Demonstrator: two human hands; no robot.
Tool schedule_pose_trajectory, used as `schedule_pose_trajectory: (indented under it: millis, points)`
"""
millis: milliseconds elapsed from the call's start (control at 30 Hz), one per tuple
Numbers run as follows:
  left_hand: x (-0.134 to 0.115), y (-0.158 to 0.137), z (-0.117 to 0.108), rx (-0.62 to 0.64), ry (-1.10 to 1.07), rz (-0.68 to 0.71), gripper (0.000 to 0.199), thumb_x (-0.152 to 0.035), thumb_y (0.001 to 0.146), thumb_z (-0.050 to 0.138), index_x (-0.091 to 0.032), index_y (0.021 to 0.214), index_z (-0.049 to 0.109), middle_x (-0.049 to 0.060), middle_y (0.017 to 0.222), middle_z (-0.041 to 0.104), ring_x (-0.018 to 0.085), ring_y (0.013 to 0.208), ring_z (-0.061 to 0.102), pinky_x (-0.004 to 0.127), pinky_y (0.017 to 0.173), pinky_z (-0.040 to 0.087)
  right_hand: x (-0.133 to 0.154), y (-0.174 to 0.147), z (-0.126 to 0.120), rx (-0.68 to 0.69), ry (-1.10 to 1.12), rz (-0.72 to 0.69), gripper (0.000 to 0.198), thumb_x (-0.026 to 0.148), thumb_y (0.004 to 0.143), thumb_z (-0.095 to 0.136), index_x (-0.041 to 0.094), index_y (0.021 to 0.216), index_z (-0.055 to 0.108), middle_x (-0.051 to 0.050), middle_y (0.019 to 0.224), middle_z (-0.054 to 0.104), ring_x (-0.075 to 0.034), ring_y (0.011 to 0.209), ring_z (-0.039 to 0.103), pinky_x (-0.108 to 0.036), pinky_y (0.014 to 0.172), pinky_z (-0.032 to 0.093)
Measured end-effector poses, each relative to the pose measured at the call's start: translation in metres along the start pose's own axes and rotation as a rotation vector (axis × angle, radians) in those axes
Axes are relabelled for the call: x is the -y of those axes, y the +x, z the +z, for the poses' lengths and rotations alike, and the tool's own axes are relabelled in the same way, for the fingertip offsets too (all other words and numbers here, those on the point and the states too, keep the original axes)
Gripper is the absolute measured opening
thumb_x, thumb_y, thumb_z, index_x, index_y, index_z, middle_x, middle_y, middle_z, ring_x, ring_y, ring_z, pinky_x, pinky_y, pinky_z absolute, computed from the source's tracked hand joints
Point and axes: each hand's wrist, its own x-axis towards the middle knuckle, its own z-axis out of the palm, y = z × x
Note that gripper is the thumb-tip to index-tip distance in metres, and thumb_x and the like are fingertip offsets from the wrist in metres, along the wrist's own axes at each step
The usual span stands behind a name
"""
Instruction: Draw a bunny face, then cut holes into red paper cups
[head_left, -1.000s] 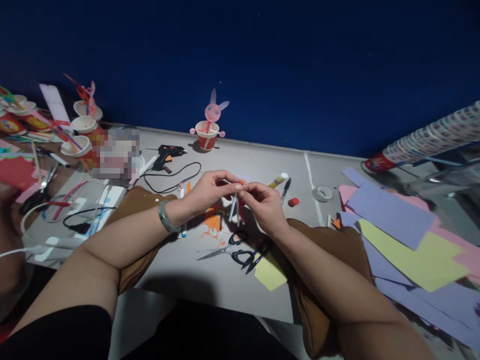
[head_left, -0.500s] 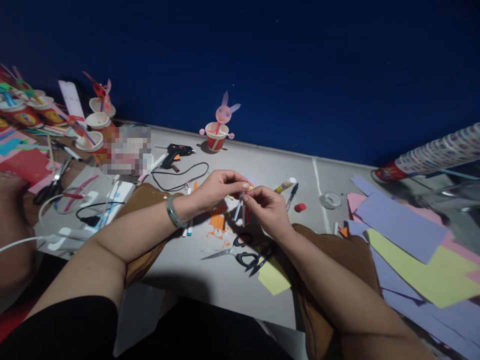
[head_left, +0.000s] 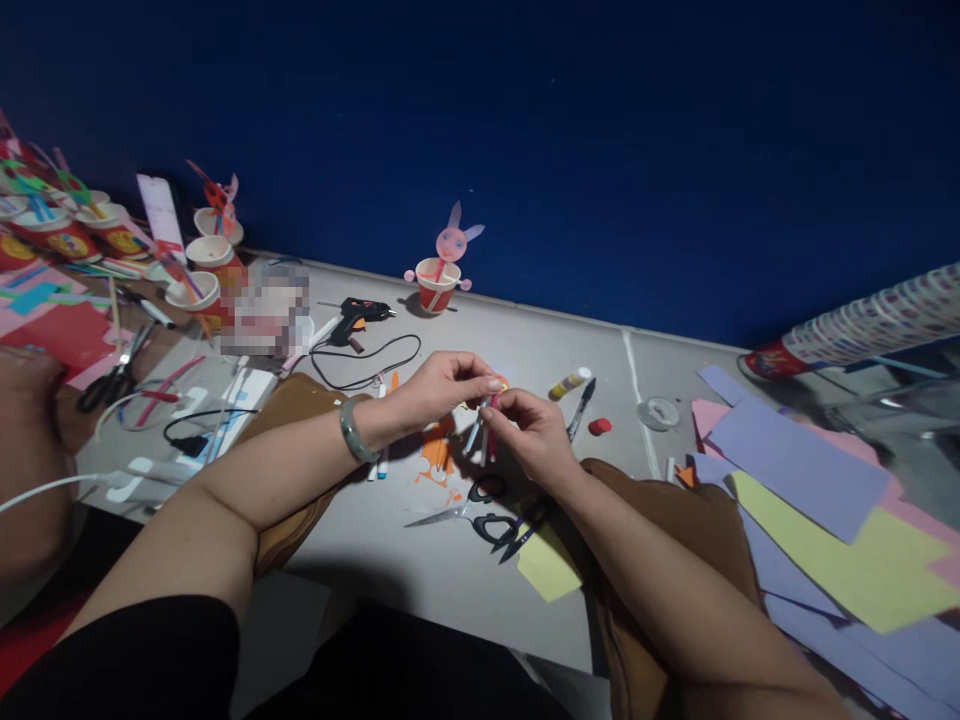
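Observation:
My left hand (head_left: 450, 388), with a bangle (head_left: 355, 432) at its wrist, pinches at a small orange-yellow piece (head_left: 502, 383), mostly covered by fingers. My right hand (head_left: 534, 428) meets it there, thumb and fingertips closed; what these hold is too small to make out. Just below the fingertips show slim white and pink sticks (head_left: 474, 437), perhaps markers. Beneath the hands lie orange paper scraps (head_left: 435, 455) and black-handled scissors (head_left: 491, 527). A darker pair of scissors (head_left: 520, 532) overlaps a yellow paper piece (head_left: 551, 568).
Behind the hands stand a rabbit-faced paper cup (head_left: 435, 297) and a black glue gun (head_left: 361, 318) with its cord. A glue stick (head_left: 568, 384), pen (head_left: 583, 408) and tape roll (head_left: 658, 412) lie to the right, by coloured paper (head_left: 802, 460). Another person's arm (head_left: 34, 450) rests left.
The view has shifted slightly, so the table things sit a little lower in the picture. Both hands stay together, fingers pinched, with hardly any movement.

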Motion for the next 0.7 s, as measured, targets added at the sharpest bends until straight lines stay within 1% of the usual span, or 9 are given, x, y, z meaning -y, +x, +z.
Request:
schedule_pose_trajectory:
  millis: [133,233,333,467,533,700]
  points:
    - [-0.0032,0.0004,0.0016,-0.018,-0.051,-0.045,0.036,-0.043,0.067,0.082,-0.012,0.074,0.067,-0.001,0.062,0.061,0.008,0.059,0.051,0.024,0.06,0.04,-0.0027,0.0003,-0.0006,-0.013,-0.017,-0.014,0.032,0.045,0.083,0.07,0.019,0.067,0.059,0.003,0.058,0.054,-0.01,0.054,0.044,-0.026,0.054,0.039]
    - [-0.0031,0.001,0.0018,-0.038,-0.1,-0.074,0.035,-0.041,0.066,0.082,-0.012,0.073,0.065,-0.002,0.062,0.058,0.007,0.057,0.049,0.024,0.059,0.039,-0.0047,0.0007,-0.0011,-0.035,-0.029,-0.012,0.032,0.045,0.083,0.07,0.02,0.067,0.059,0.003,0.058,0.054,-0.011,0.054,0.044,-0.026,0.053,0.038]
    - [-0.0044,0.0002,0.0009,-0.015,-0.051,-0.055,0.029,-0.038,0.071,0.078,-0.012,0.073,0.064,-0.002,0.062,0.059,0.007,0.058,0.049,0.024,0.059,0.039,-0.0042,0.0002,-0.001,-0.028,-0.039,-0.013,0.033,0.045,0.082,0.071,0.019,0.066,0.059,0.002,0.059,0.055,-0.01,0.055,0.045,-0.026,0.054,0.038]
    - [-0.0082,-0.002,0.0006,0.026,-0.007,-0.01,0.026,-0.035,0.073,0.076,-0.012,0.073,0.065,0.0,0.064,0.062,0.008,0.059,0.051,0.025,0.061,0.04,-0.0012,-0.0009,-0.0005,0.031,0.027,0.011,0.036,0.05,0.082,0.07,0.019,0.066,0.058,0.003,0.057,0.052,-0.01,0.054,0.042,-0.026,0.053,0.037]
    - [-0.0081,-0.0022,0.0015,0.026,-0.03,-0.02,0.029,-0.038,0.072,0.078,-0.012,0.073,0.065,-0.001,0.063,0.06,0.008,0.058,0.05,0.025,0.06,0.039,-0.0009,-0.0007,-0.0005,0.038,0.047,0.015,0.037,0.051,0.082,0.071,0.019,0.067,0.058,0.004,0.057,0.051,-0.009,0.053,0.041,-0.026,0.053,0.037]
    - [-0.0023,0.0001,0.0041,-0.007,-0.121,-0.063,0.038,-0.043,0.067,0.083,-0.012,0.077,0.064,-0.003,0.062,0.057,0.007,0.056,0.049,0.024,0.058,0.038,-0.0049,0.0014,-0.0016,-0.028,0.036,0.017,0.038,0.052,0.08,0.072,0.019,0.066,0.059,0.003,0.058,0.053,-0.01,0.053,0.042,-0.026,0.054,0.038]
